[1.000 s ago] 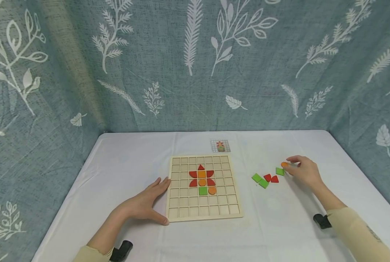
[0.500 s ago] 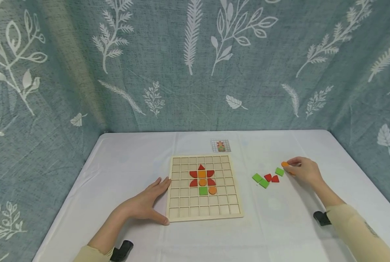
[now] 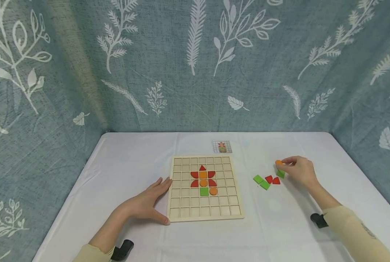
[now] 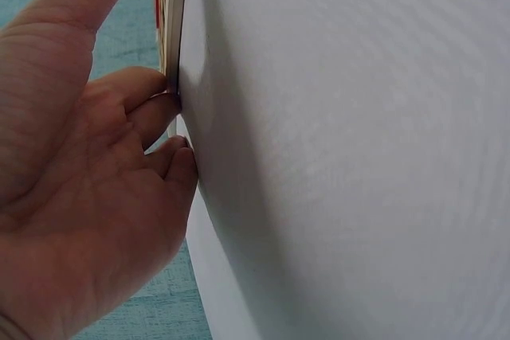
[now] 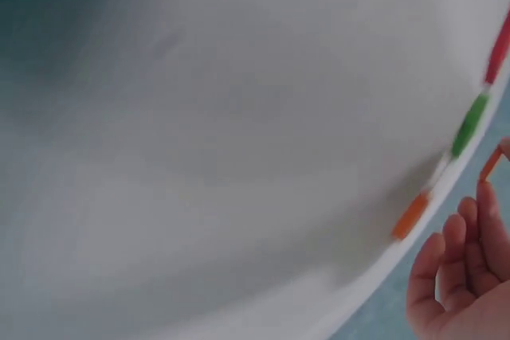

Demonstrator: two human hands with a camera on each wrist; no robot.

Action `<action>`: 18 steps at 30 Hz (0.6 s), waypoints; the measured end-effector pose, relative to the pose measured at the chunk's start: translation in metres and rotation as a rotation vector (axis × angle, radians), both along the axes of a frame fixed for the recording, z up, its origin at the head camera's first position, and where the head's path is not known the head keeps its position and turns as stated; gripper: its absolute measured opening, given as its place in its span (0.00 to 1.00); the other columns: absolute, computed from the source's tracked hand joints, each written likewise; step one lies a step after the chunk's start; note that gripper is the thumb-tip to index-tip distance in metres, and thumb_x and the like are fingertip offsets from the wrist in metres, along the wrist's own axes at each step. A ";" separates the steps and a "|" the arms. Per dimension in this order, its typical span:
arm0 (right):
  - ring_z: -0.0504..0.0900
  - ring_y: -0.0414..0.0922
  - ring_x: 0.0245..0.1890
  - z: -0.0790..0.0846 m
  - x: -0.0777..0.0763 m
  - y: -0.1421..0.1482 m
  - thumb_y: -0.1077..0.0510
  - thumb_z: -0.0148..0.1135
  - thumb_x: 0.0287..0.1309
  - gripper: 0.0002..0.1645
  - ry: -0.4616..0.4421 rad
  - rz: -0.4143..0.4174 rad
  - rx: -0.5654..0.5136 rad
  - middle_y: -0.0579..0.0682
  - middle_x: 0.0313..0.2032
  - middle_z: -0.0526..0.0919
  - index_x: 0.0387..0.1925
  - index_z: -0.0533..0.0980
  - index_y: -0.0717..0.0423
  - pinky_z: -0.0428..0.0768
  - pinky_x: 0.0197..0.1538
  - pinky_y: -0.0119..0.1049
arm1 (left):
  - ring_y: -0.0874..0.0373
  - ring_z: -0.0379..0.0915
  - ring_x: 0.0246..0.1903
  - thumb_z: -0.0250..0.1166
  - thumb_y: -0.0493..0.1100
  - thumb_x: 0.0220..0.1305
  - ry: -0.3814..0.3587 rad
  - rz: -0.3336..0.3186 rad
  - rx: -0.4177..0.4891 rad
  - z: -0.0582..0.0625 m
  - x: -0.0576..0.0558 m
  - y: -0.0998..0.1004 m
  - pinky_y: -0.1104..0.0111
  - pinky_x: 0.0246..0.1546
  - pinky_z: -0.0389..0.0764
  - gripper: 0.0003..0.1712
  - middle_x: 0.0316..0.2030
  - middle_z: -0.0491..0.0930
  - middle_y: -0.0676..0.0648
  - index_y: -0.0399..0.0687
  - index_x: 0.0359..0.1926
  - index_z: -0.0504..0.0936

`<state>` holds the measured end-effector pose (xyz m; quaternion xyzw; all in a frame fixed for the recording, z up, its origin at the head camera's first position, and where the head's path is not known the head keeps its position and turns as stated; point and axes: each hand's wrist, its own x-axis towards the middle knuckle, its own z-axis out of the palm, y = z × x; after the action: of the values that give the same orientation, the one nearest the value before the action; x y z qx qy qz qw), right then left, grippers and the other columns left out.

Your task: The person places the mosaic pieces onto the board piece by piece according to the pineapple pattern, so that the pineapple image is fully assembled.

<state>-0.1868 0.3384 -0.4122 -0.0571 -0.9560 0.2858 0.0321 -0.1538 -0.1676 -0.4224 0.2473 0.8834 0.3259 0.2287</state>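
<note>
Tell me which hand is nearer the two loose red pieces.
Right: the right hand is just right of the red pieces; the left hand is farther, at the left edge of the board.

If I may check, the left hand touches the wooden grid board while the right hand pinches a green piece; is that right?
Not quite: the right hand pinches an orange piece, not a green one, as the head view shows. The left hand does touch the wooden grid board.
</note>
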 end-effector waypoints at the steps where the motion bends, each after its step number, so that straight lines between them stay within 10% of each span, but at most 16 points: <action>1: 0.78 0.50 0.32 0.000 0.000 -0.005 0.49 0.69 0.57 0.24 0.009 0.004 -0.020 0.61 0.38 0.83 0.42 0.82 0.67 0.74 0.29 0.36 | 0.40 0.31 0.74 0.81 0.58 0.37 0.001 0.000 -0.001 0.000 0.000 0.000 0.40 0.68 0.46 0.71 0.76 0.46 0.41 0.38 0.75 0.51; 18: 0.78 0.45 0.38 0.000 0.004 -0.117 0.47 0.72 0.53 0.17 -0.008 0.195 -0.263 0.49 0.39 0.83 0.41 0.84 0.53 0.76 0.37 0.38 | 0.41 0.31 0.75 0.81 0.59 0.36 -0.002 0.012 -0.008 0.000 0.001 0.000 0.39 0.67 0.47 0.71 0.76 0.46 0.43 0.41 0.76 0.51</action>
<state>-0.1831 0.2210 -0.4126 0.0313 -0.9115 0.4100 -0.0076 -0.1527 -0.1674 -0.4222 0.2410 0.8858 0.3240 0.2285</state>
